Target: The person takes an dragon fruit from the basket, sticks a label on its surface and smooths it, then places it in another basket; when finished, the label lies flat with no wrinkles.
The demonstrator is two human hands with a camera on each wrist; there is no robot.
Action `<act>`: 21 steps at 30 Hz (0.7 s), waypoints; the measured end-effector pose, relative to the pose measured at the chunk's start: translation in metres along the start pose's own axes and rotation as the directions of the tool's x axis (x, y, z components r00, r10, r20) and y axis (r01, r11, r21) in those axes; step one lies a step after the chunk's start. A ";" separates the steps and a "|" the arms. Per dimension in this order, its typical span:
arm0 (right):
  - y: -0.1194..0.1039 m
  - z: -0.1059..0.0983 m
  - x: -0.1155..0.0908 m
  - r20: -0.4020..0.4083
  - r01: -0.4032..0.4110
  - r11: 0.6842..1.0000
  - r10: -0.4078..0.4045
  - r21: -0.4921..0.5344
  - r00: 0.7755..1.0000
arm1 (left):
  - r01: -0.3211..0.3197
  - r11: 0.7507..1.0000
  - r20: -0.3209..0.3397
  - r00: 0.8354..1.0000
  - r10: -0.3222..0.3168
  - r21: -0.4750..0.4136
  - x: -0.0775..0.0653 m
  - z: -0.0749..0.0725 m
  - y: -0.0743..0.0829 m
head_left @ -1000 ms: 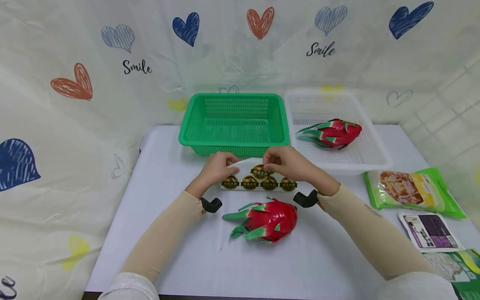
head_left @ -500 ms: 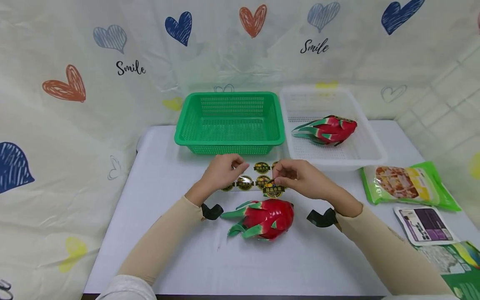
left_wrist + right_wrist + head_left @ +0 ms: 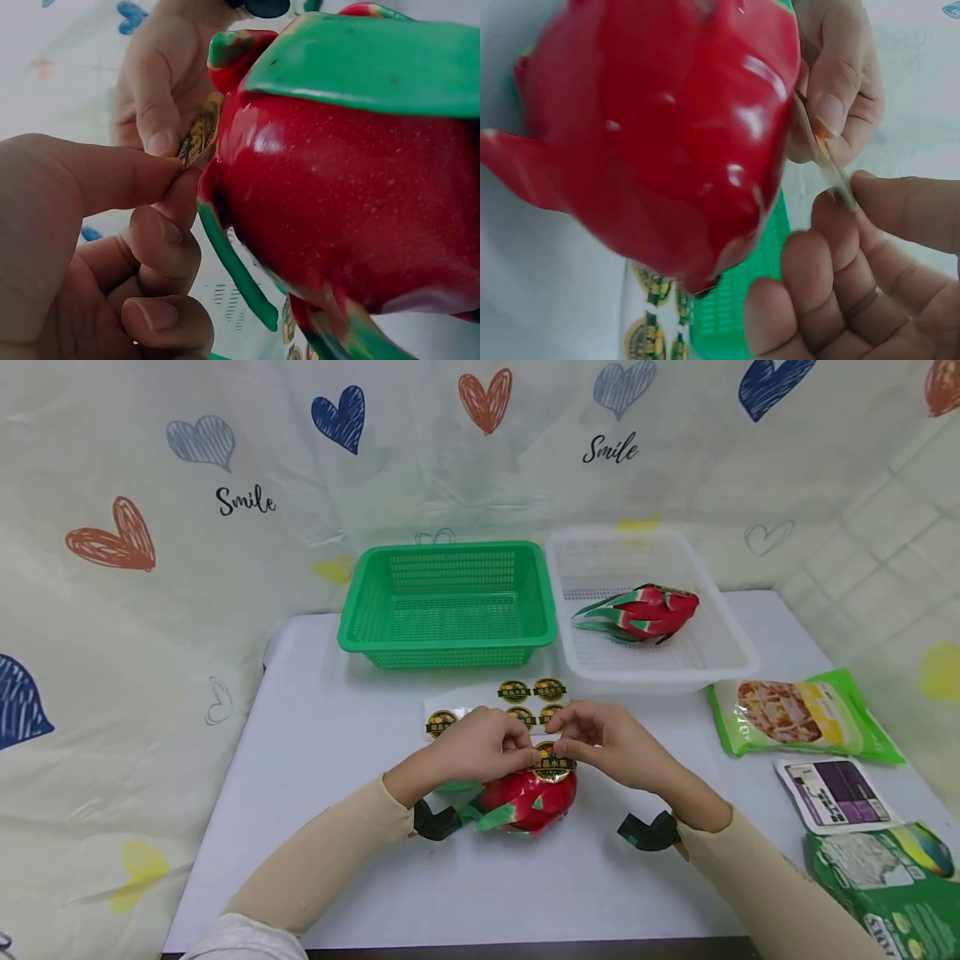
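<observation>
A round black-and-gold sticker (image 3: 553, 766) is pinched at its two sides, by my left hand (image 3: 476, 747) and my right hand (image 3: 615, 747). In the head view it overlaps the top of a red dragon fruit (image 3: 525, 803) with green scales, lying on the table. Both wrist views show the sticker edge-on between thumbs and fingertips, close beside the glossy fruit. Just behind the hands lies a white sheet (image 3: 472, 698) of similar stickers, partly covered by the left hand. Part of the fruit's green end is hidden behind the left hand and wrist.
At the back stand a green basket (image 3: 450, 647) and a white basket (image 3: 652, 679), which holds another dragon fruit (image 3: 652, 612). Along the right side lie a green food bag (image 3: 802, 714), a white-and-purple packet (image 3: 836, 795) and a dark green packet (image 3: 888, 885).
The right hand has peeled a sticker off the sheet and brought it over the dragon fruit. The left hand has left the sheet and taken the sticker's other side. The view has shifted slightly.
</observation>
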State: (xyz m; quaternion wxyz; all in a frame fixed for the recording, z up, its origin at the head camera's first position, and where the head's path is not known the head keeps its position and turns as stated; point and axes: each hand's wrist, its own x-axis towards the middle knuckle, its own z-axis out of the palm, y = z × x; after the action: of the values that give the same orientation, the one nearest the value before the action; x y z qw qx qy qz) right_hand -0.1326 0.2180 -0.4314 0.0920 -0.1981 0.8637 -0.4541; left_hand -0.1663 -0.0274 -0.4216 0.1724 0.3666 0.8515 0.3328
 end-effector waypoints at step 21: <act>0.012 0.024 -0.030 -0.047 -0.171 0.970 0.181 0.174 0.982 | 0.045 0.995 0.013 0.999 -0.044 -0.092 -0.002 0.005 0.010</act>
State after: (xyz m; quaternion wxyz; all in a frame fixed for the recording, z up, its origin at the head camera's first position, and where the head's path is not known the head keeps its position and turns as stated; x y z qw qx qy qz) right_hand -0.1002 0.2194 -0.4554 0.1213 -0.0979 0.8388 -0.5216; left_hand -0.1574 -0.0213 -0.4184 0.2009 0.3412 0.8423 0.3657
